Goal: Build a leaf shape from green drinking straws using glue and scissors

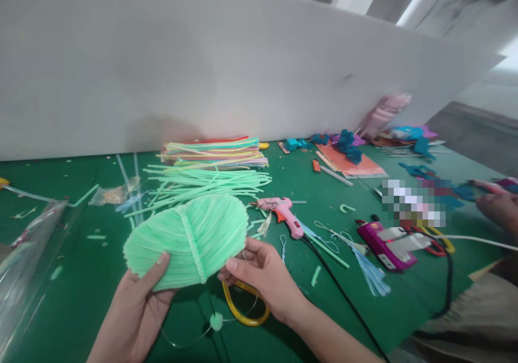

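Note:
My left hand (141,309) grips the lower left of a mint-green, fan-like oval piece of pipe cleaners (162,241), thumb on top. A raised fuzzy strip crosses its middle. At the piece's right edge my right hand (261,274) is pinched closed on a thin clear cord (244,254); whether it also touches the piece I cannot tell. Lower down, a small green pom-pom (216,321) hangs on the cord. Beneath my right hand shows a yellow loop handle (246,320), partly hidden. A pink glue gun (285,214) lies just beyond that hand.
Behind the piece lie green pipe cleaners (210,182) and a multicoloured bundle (214,152). Blue tassels (370,271) and a purple power strip (382,247) are to the right, with a black cable (335,282). Another person's hand (499,209) is at far right. A grey partition (182,66) stands behind.

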